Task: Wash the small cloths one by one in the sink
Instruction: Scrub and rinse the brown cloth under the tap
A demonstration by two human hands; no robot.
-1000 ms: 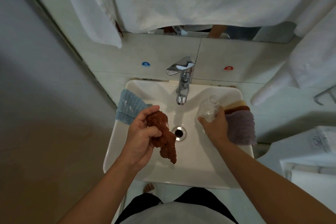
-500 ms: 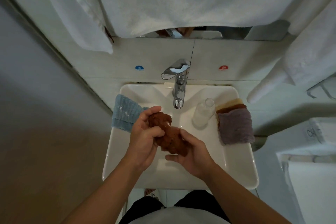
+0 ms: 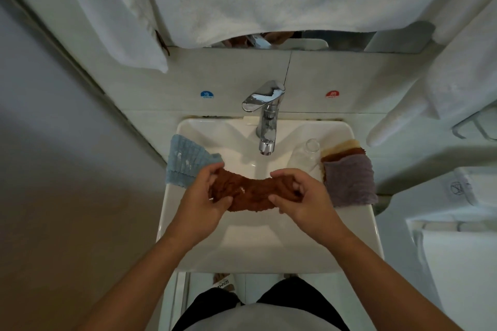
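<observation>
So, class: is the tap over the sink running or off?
Off, it seems: no water stream shows below the tap spout, above the brown cloth.

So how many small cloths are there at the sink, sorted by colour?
Rust-brown terry cloth, gripped by left hand and right hand: 1
Light blue ribbed cloth: 1
Purple cloth: 1
Dark brown cloth: 1
Beige cloth: 1
Total: 5

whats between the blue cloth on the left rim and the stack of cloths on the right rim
In the head view, between the blue cloth and the stack lies the sink basin, where both hands stretch a brown cloth; a clear bottle stands beside the stack.
</observation>
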